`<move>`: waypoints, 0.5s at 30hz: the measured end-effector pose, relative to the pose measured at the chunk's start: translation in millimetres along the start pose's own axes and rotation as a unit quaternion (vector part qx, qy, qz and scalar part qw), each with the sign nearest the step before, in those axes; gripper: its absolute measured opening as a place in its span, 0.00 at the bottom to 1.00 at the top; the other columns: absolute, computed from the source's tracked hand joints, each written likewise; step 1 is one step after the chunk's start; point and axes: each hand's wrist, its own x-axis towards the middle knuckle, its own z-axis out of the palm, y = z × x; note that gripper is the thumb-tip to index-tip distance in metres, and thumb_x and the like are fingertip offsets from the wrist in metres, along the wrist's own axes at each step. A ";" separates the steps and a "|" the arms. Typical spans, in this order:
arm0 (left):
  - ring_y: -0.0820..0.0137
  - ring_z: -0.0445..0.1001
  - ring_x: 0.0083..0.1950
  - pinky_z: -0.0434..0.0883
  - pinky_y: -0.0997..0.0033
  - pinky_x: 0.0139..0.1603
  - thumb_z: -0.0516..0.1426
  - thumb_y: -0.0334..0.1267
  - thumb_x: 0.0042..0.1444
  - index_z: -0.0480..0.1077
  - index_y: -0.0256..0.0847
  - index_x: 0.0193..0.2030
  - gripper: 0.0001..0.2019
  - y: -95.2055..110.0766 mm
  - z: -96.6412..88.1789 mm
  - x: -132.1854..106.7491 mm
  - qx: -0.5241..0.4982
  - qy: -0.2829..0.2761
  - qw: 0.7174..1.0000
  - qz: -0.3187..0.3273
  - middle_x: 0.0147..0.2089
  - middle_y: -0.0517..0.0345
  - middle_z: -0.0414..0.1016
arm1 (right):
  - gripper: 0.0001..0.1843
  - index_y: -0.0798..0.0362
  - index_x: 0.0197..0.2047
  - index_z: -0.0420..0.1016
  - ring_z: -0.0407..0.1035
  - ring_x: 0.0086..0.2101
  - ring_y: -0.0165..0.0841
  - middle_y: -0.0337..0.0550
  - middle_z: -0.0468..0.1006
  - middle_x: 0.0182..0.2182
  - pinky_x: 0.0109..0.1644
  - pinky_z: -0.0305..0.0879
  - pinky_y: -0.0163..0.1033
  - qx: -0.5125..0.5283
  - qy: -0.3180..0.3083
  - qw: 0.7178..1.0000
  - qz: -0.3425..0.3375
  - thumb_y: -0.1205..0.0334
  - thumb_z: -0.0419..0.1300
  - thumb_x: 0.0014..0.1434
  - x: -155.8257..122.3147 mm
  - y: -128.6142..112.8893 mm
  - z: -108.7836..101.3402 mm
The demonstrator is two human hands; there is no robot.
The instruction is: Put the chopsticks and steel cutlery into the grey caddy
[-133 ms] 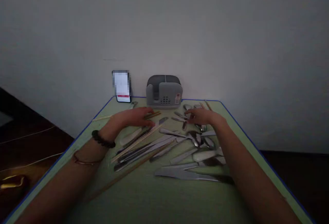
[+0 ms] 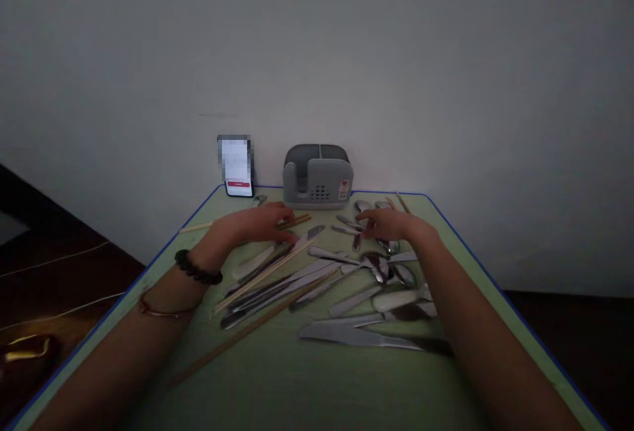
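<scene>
My left hand (image 2: 260, 225) lies palm down on the green table (image 2: 307, 385), fingers stretched over wooden chopsticks (image 2: 262, 272) and a knife. My right hand (image 2: 391, 223) rests flat on a cluster of metal spoons (image 2: 384, 266) near the table's far right. Neither hand grips anything that I can see. A heap of knives (image 2: 356, 335), spoons and chopsticks spreads between and below both hands. A grey cutlery holder (image 2: 317, 177) stands against the wall, just beyond my fingertips.
A phone (image 2: 236, 165) leans upright against the wall left of the holder. The table has a blue edge (image 2: 475, 263); dark floor with cables lies to the left. A plain wall rises behind the table.
Both hands have barely shifted; the view has moved very slightly.
</scene>
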 end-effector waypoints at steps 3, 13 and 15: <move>0.63 0.71 0.45 0.67 0.69 0.43 0.55 0.54 0.53 0.68 0.41 0.50 0.23 -2.4 -3.3 -0.8 0.006 0.014 1.000 -0.014 0.50 0.51 0.72 | 0.29 0.52 0.62 0.62 0.72 0.47 0.38 0.45 0.76 0.49 0.46 0.66 0.35 0.008 -0.006 1.000 0.004 0.57 0.57 0.58 -0.7 -0.5 -0.5; 0.65 0.73 0.43 0.68 0.70 0.42 0.49 0.39 0.57 0.69 0.37 0.50 0.17 -5.4 -30.6 -18.3 0.067 0.099 0.991 -0.066 0.45 0.51 0.75 | 0.29 0.51 0.63 0.61 0.72 0.47 0.38 0.46 0.74 0.52 0.46 0.66 0.35 0.016 -0.007 1.000 -0.006 0.52 0.54 0.60 -6.9 -4.7 -5.6; 0.64 0.73 0.44 0.68 0.69 0.43 0.48 0.39 0.58 0.70 0.37 0.48 0.17 -14.1 -32.3 -19.8 0.096 0.137 0.981 -0.095 0.47 0.49 0.74 | 0.29 0.51 0.63 0.61 0.71 0.48 0.38 0.47 0.74 0.52 0.46 0.66 0.35 0.019 -0.005 1.000 -0.009 0.53 0.54 0.60 -7.7 -6.0 -6.1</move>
